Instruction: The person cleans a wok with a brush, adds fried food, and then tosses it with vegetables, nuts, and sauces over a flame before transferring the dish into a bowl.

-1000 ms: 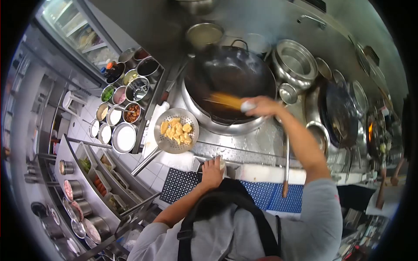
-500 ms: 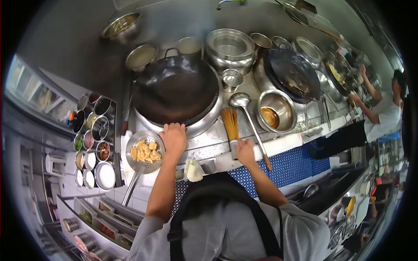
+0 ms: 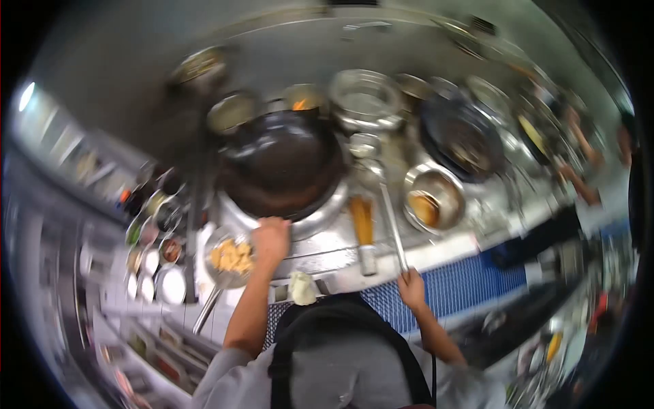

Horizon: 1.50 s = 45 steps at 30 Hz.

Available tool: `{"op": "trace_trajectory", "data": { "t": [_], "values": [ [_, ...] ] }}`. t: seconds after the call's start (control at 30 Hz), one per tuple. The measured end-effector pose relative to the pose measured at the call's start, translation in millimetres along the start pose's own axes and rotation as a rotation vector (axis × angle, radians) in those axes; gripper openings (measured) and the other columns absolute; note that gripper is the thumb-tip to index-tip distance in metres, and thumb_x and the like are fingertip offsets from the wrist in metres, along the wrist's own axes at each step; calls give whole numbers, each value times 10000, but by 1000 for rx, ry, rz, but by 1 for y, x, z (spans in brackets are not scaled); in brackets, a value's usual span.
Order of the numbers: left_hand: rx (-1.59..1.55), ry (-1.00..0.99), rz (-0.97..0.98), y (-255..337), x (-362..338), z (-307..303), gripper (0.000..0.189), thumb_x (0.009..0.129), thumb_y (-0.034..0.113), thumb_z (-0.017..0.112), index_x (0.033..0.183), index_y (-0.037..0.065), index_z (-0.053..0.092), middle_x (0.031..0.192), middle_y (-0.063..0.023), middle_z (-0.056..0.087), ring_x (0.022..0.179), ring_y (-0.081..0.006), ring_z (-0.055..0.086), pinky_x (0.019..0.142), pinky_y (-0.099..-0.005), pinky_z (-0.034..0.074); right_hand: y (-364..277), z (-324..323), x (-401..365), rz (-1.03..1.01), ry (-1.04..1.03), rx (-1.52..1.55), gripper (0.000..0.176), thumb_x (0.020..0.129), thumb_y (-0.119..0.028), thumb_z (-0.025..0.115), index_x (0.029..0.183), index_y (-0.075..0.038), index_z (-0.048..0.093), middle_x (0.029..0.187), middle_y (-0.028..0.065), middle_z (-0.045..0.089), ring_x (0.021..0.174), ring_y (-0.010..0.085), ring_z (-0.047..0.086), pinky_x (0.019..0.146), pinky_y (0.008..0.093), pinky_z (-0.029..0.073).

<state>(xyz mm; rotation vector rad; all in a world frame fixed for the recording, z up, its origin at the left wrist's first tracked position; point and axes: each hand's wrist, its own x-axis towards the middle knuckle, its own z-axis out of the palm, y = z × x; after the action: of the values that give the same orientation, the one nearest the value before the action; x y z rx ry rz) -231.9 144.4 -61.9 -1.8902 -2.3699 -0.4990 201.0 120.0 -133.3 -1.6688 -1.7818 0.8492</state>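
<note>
My left hand (image 3: pixel 271 242) is closed on the near rim of a large dark wok (image 3: pixel 283 167), which sits on a round steel burner ring. My right hand (image 3: pixel 411 289) is wrapped round the handle end of a long ladle (image 3: pixel 392 221), whose bowl lies toward the small steel pot. A bamboo brush (image 3: pixel 362 221) rests on the counter between my hands. Beside my left hand, a perforated strainer (image 3: pixel 216 278) holds pale yellow pieces of food (image 3: pixel 232 256). The view is blurred by motion.
A steel bowl (image 3: pixel 446 187) with brown liquid stands right of the ladle. Flame (image 3: pixel 300 104) shows behind the wok. Ingredient containers (image 3: pixel 170 285) crowd the left. A second wok (image 3: pixel 463 140) is farther right, with a co-worker's arm (image 3: pixel 584 185) beyond it. A crumpled cloth (image 3: pixel 302 288) lies in front.
My right hand has let go of the bamboo brush and taken the ladle's handle, to the right and nearer me. Flame now shows behind the wok. The camera view has shifted.
</note>
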Motion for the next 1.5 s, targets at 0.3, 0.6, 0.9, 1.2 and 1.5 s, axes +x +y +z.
{"op": "trace_trajectory", "data": {
  "t": [0.3, 0.6, 0.9, 1.2, 1.5],
  "values": [
    [-402, 92, -122, -6, -8, -14, 179, 923, 200, 628, 983, 32, 639, 1058, -147, 609, 1071, -351, 537, 914, -479, 444, -132, 11, 24, -175, -535, 456, 426, 890, 80, 550, 1311, 20, 515, 713, -52, 410, 564, 27, 375, 517, 182, 360],
    [-877, 113, -123, -68, -141, -85, 249, 919, 119, 658, 1133, 1, 607, 1153, -162, 615, 1086, -296, 612, 924, -378, 497, -347, 163, 6, -148, -1026, 601, 611, 922, 52, 554, 1500, -22, 370, 786, -8, 552, 504, 42, 483, 425, 208, 398],
    [-1284, -172, -606, -179, -300, -148, 243, 982, 196, 650, 1112, -8, 671, 943, -62, 710, 864, -112, 645, 795, -266, 523, -407, 162, -36, 129, -1114, 686, 490, 907, 50, 549, 1390, 20, 470, 831, 38, 582, 486, 77, 505, 399, 213, 404],
    [-1324, -252, -689, -212, -305, -166, 235, 984, 195, 649, 1085, -14, 687, 888, -14, 685, 798, -74, 606, 716, -242, 504, -417, 174, 53, -61, -480, 523, 542, 918, 10, 544, 1446, -2, 423, 766, 23, 563, 456, 70, 489, 362, 220, 397],
    [-1232, -289, -679, -220, -294, -175, 261, 990, 205, 642, 1099, -28, 684, 908, -44, 711, 841, -85, 633, 757, -253, 519, -569, 156, 187, -463, -342, 571, 343, 876, -34, 567, 1218, -10, 587, 585, 4, 491, 392, 90, 449, 347, 250, 360]
  ]
}}
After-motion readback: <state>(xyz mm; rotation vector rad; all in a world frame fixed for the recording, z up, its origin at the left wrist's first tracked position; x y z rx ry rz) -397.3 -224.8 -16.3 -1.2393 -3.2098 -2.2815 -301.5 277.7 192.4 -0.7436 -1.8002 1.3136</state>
